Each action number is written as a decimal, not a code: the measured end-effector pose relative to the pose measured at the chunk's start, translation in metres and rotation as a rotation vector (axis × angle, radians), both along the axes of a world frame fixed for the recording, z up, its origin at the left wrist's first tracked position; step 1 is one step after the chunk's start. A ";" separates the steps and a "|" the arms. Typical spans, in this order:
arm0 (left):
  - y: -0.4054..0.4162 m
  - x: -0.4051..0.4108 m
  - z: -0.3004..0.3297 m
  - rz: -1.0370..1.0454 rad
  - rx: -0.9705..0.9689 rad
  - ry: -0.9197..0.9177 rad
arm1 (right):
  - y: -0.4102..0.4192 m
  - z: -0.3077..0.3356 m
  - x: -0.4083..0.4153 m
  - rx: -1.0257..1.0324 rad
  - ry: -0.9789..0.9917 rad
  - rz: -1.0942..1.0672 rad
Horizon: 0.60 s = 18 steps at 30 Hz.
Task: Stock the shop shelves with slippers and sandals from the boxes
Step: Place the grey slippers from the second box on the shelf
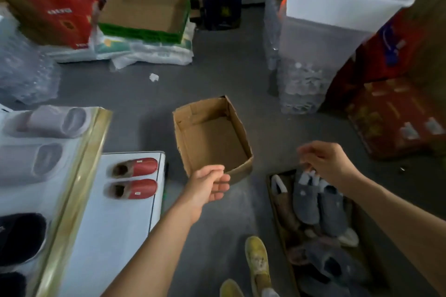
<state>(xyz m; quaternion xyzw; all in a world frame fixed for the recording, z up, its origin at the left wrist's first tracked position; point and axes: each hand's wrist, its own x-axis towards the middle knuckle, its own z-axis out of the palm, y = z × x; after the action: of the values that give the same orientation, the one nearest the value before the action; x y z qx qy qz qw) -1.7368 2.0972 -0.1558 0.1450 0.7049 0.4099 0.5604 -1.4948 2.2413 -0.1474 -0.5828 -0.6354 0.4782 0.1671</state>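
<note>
Clearly the grey slippers (316,202) are the pair in hand: they hang heel-up over the far end of the open box of slippers (284,231) on the floor, caught by the white tag at their tops between the pinched fingertips of the right hand (323,161). Only that tag seems to be held, so the pair should be lifted straight up and slowly, lest the tag tear or the toes drag on the darker slippers lying below.

The left hand (208,185) is held loosely open, palm turned up, with nothing in it, just at the near rim of the empty cardboard box (212,132); whether the rim is touched cannot be told. It is well placed to be brought under the soles, so that the weight is taken off the tag.

On the white shelf (115,224) at the left, the red slippers (134,178) are set side by side near its far right corner. Bare surface is left on the near side of them, and the grey pair is probably best laid there, toes the same way.
</note>
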 end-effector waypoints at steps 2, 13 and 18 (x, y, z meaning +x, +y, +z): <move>0.000 0.020 -0.032 -0.041 -0.056 -0.025 | -0.007 -0.026 0.039 -0.049 -0.032 -0.086; 0.008 0.142 -0.178 -0.222 -0.253 -0.121 | -0.067 -0.188 0.205 -0.312 -0.115 -0.459; 0.030 0.195 -0.240 -0.271 -0.287 -0.145 | -0.076 -0.264 0.241 -0.431 -0.072 -0.556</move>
<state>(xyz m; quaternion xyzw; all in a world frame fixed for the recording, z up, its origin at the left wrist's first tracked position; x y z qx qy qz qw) -1.5421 2.1269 -0.3960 0.1273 0.6878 0.2353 0.6748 -1.2537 2.1657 -0.4113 -0.7719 -0.3421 0.5168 0.1418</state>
